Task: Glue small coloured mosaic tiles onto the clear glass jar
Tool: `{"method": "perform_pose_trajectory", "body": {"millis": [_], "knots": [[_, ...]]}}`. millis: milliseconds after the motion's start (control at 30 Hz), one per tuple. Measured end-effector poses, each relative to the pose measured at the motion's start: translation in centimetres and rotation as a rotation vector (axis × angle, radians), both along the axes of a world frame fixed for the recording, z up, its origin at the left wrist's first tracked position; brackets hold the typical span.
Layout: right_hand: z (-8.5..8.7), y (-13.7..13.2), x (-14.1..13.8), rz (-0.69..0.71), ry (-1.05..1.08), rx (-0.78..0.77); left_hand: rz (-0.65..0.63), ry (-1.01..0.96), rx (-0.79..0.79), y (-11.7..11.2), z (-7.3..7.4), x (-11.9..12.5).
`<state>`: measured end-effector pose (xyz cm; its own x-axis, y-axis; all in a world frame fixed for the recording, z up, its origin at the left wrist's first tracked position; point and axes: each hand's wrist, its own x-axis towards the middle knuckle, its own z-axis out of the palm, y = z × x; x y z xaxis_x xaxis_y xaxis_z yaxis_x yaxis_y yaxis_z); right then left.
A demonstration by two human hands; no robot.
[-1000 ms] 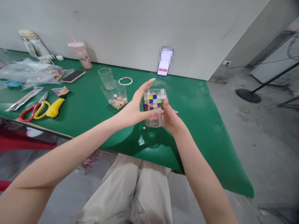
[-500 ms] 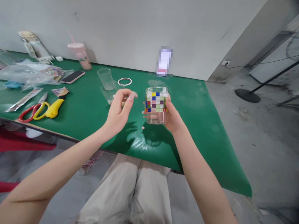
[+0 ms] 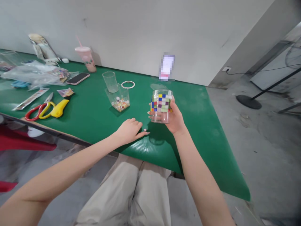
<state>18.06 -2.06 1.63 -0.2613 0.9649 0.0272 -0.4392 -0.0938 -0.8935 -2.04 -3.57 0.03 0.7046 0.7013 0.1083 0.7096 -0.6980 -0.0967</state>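
Glass jar (image 3: 161, 106); leftward tub (image 3: 119, 101), yellow cutter (image 3: 58, 108).

1. The right grip (image 3: 176, 121) wraps the tiled glass (image 3: 161, 105) from behind, and the coloured tiles hide most of its fingers.
2. A tiny pale piece (image 3: 145, 129) at the left grip's (image 3: 129, 130) fingertips is too small to identify.
3. The upright object (image 3: 166, 66) at the wall is pixelated.
4. The bench (image 3: 94, 116) and the plastic bags (image 3: 30, 73) run off the left edge; the bags' contents are unclear.
5. The pole of the floor stand (image 3: 249, 102) is cut off by the right edge.
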Motion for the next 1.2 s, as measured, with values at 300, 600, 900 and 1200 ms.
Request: {"method": "perform_pose_trajectory", "body": {"millis": [300,600,900,1200], "knots": [[0.1,0.0,0.2,-0.009,0.03,-0.022,-0.099,0.047,-0.009,0.8,-0.3,1.0],[-0.2,0.2,0.1,-0.018,0.021,-0.055,-0.22,0.048,-0.028,2.1,-0.5,0.9],[-0.3,0.2,0.1,-0.044,0.029,-0.053,-0.193,0.067,-0.023,2.0,-0.5,0.8],[-0.1,0.1,0.0,-0.042,0.052,-0.063,-0.17,0.136,0.087,1.4,-1.0,1.0]]}}
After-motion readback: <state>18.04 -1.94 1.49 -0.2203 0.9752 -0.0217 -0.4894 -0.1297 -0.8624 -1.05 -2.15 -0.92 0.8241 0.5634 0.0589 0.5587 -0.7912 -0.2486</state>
